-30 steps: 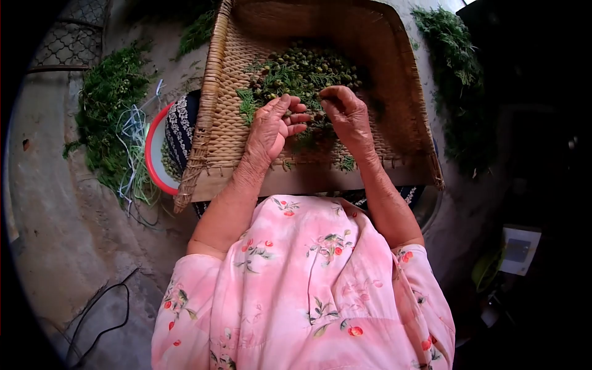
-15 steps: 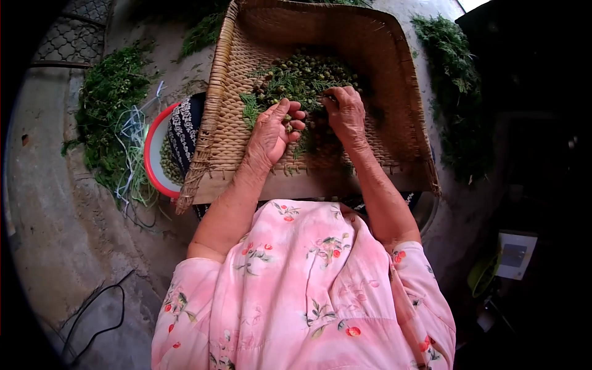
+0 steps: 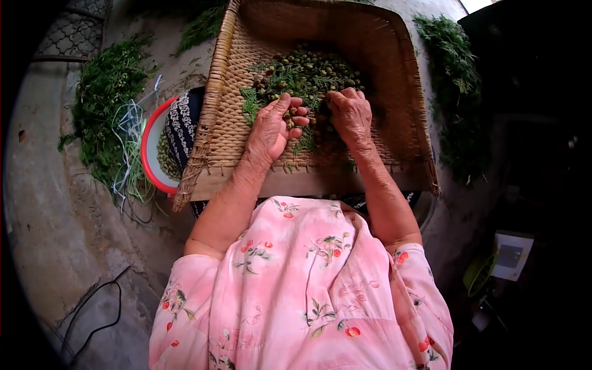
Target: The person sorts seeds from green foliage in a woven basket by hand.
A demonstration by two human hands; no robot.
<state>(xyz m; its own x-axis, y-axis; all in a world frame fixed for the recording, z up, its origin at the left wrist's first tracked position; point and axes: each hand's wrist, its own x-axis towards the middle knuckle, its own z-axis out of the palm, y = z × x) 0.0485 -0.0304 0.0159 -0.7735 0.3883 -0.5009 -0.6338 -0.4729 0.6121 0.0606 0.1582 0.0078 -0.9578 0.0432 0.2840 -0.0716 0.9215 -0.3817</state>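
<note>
A woven winnowing basket (image 3: 223,132) lies across my lap, its open edge toward me. In its middle is a heap of small greenish-brown seed cones (image 3: 308,65), mixed with feathery green sprigs (image 3: 250,106). My left hand (image 3: 276,126) is palm up over the near side of the heap, its curled fingers cupping a few cones. Close on its right, my right hand (image 3: 351,117) has thumb and fingers pinched together above the heap; whatever is between the fingertips is hidden. The two hands are apart.
Left of the basket stands a red-rimmed basin (image 3: 148,151) holding small green cones, partly covered by dark patterned cloth (image 3: 184,126). Cut greenery (image 3: 105,105) and pale plastic string (image 3: 131,139) lie beside it. More greenery (image 3: 453,68) is on the right. A black cable (image 3: 92,302) crosses the floor.
My right hand has shifted slightly right and toward me, its fingers still pinched. The left hand stays nearly in place, still cupping cones.
</note>
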